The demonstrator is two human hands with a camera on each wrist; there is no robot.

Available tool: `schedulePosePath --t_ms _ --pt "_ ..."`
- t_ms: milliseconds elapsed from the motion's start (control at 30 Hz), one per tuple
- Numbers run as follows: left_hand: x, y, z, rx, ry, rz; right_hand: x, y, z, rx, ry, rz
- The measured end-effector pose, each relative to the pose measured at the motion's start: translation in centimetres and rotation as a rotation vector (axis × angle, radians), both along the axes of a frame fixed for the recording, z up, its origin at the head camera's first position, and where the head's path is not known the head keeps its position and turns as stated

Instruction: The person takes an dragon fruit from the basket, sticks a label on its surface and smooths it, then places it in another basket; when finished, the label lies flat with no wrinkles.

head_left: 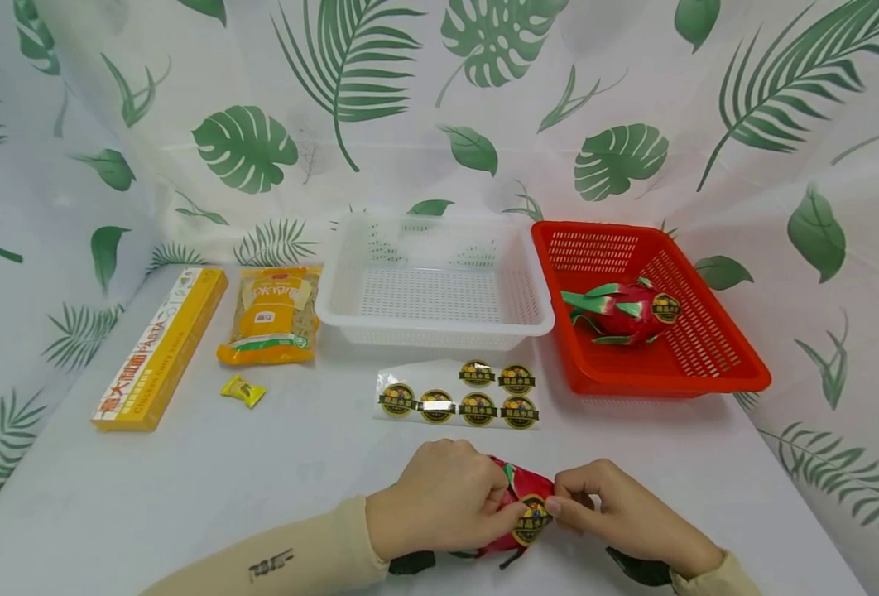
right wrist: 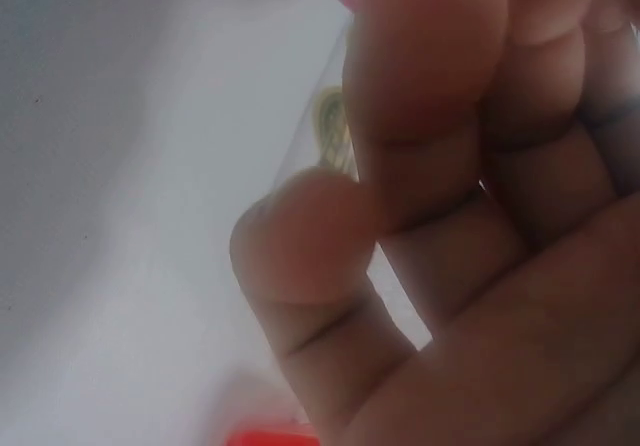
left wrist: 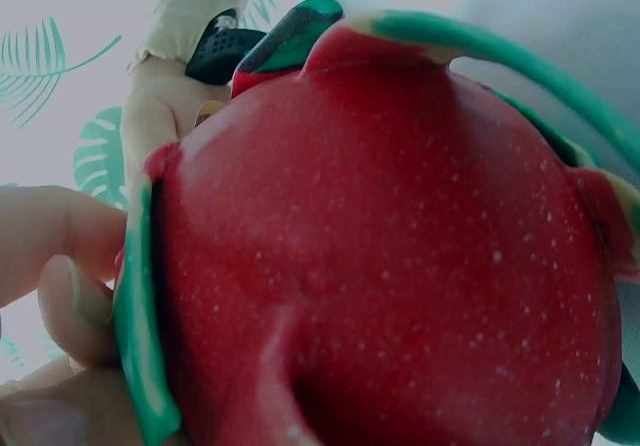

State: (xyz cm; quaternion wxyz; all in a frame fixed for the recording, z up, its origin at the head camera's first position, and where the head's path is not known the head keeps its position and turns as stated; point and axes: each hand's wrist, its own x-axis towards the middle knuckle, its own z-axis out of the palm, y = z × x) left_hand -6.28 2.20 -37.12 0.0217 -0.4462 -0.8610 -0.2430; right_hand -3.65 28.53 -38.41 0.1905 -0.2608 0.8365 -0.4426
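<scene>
A red dragon fruit [head_left: 523, 480] with green-tipped scales lies on its side at the table's front. My left hand [head_left: 447, 497] grips it from the left, its thumb on a round black-and-gold sticker [head_left: 531, 520] on the fruit. In the left wrist view the fruit [left wrist: 390, 236] fills most of the picture. From the right, my right hand [head_left: 618, 505] pinches at the sticker's right edge with curled thumb and forefinger. The right wrist view shows that hand [right wrist: 450, 196] blurred, its exact contact with the sticker hidden. Ahead lies a clear sheet of similar stickers [head_left: 478, 407].
A white basket [head_left: 435, 329] stands behind the sheet. The red basket [head_left: 663, 385] to its right holds another stickered dragon fruit [head_left: 629, 314]. At left are a pasta box [head_left: 160, 352], an orange food packet [head_left: 268, 319] and a small yellow wrapped piece [head_left: 243, 390].
</scene>
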Motion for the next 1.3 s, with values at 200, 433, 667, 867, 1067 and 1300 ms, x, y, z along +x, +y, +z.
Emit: schedulePosePath --t_ms 200,433,667,867,1067,1300 --pt "-0.1 -0.2 0.0 -0.016 -0.024 0.002 0.2 0.1 -0.3 0.000 0.070 -0.008" --pt "-0.1 -0.3 -0.2 -0.041 -0.015 0.005 0.2 0.3 -0.4 0.000 0.069 -0.006" --pt "-0.4 -0.5 -0.3 -0.035 -0.012 0.001 0.1 0.4 -0.5 -0.026 0.099 0.028" --pt "0.0 -0.3 -0.3 -0.056 0.016 0.046 0.3 0.1 -0.7 -0.013 0.174 -0.008" --pt "0.7 0.1 -0.6 -0.099 0.084 0.135 0.6 -0.6 -1.0 -0.013 0.248 -0.065" --pt "0.7 0.2 -0.6 -0.124 0.078 0.148 0.7 -0.6 -0.8 0.003 0.219 -0.061"
